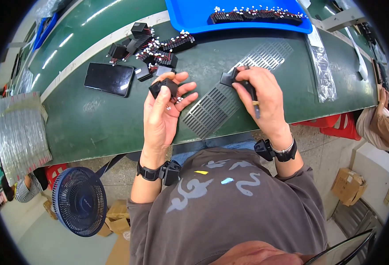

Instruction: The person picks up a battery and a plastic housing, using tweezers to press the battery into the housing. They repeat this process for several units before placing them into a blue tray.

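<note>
My left hand [162, 108] is closed on a small stack of black rectangular pieces [164, 88], thumb on the near side. Thin wires with white connectors [179, 100] hang from it by the fingers. My right hand [265, 95] grips a slim black tool [249, 90] with a yellow band; its grey end points toward me, and its exact kind is unclear. At those fingertips a small black square piece [226, 79] sits over a slotted strip sheet [212, 110]. Beyond my left hand lies a pile of black wired pieces [159, 55] with white connectors.
A black phone [109, 79] lies left of the pile. At the far side, a blue tray [194, 27] holds rows of wired pieces. Clear plastic packaging [322, 73] lies right, bundled clear strips [22, 132] far left. A fan [79, 201] stands below the green table [88, 137].
</note>
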Demonstrator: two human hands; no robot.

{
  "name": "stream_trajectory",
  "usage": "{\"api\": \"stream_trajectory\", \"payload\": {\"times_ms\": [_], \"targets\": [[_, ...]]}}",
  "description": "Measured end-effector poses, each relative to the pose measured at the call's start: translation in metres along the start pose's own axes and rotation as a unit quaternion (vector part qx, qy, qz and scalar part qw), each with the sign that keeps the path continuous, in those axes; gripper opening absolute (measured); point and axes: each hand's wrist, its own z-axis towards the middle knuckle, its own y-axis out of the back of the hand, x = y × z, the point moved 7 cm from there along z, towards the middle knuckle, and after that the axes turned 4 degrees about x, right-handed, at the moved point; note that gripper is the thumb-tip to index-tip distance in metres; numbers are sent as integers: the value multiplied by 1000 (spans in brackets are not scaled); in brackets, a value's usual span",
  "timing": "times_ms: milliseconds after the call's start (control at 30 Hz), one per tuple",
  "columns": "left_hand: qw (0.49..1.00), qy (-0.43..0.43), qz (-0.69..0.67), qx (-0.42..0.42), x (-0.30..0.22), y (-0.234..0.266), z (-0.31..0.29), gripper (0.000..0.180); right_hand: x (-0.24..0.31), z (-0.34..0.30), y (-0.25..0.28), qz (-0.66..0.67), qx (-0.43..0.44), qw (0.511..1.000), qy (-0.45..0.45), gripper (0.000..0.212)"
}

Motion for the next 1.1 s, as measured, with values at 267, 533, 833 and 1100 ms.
{"api": "stream_trajectory", "payload": {"times_ms": [267,533,833,1100], "targets": [[997,-5,69,-18,1,2,-5,34,-7,-11,-1,49,-70,996,-9,21],[975,12,219,43,-8,-16,2,36,-28,-24,-23,484,33,825,-291,17],[956,83,275,58,14,-20,10,34,-28,-22,-36,292,84,921,-244,13],[934,36,353,47,22,-16,11,34,-28,-19,-33,208,54,952,-216,17]]}}
